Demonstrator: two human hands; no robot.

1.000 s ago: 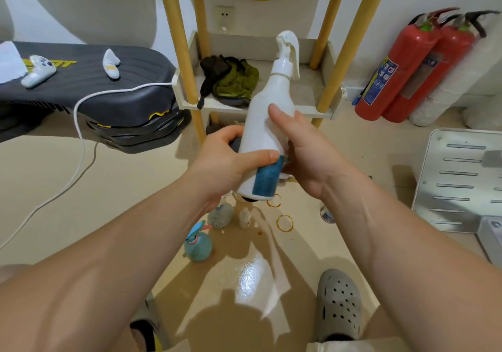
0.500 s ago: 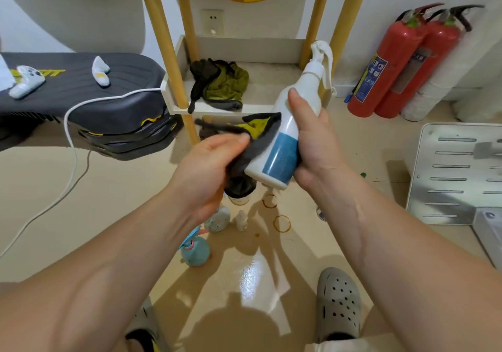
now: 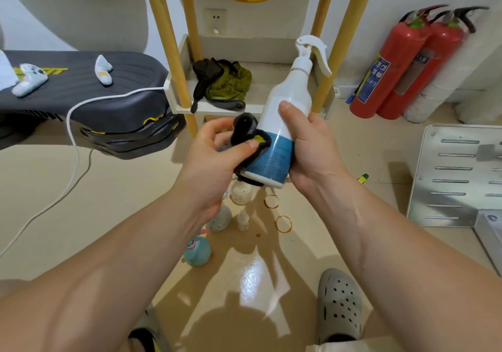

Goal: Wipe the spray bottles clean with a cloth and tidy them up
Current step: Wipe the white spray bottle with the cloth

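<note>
Spray bottle (image 3: pixel 285 98): smooth white plastic with a blue label band, held tilted above the floor (image 3: pixel 108 188).
Right hand (image 3: pixel 312 147): fingers clamped round the body, steadying it for wiping.
Left hand (image 3: pixel 212 161): fingers pinching a soft dark cloth (image 3: pixel 244 128) against the label.
Small bottles (image 3: pixel 240 195): on the floor below, probably awaiting cleaning.

Forearms bare from left hand (image 3: pixel 214 161) and right hand (image 3: pixel 309 145) back to frame edge. Below right hand: grey perforated foam clog (image 3: pixel 339 305), round vent holes over the toe. Below left hand: dark footwear with yellow trim (image 3: pixel 146 336), mostly hidden. Pale fabric hem (image 3: pixel 339 347) just behind the clog's heel.
</note>
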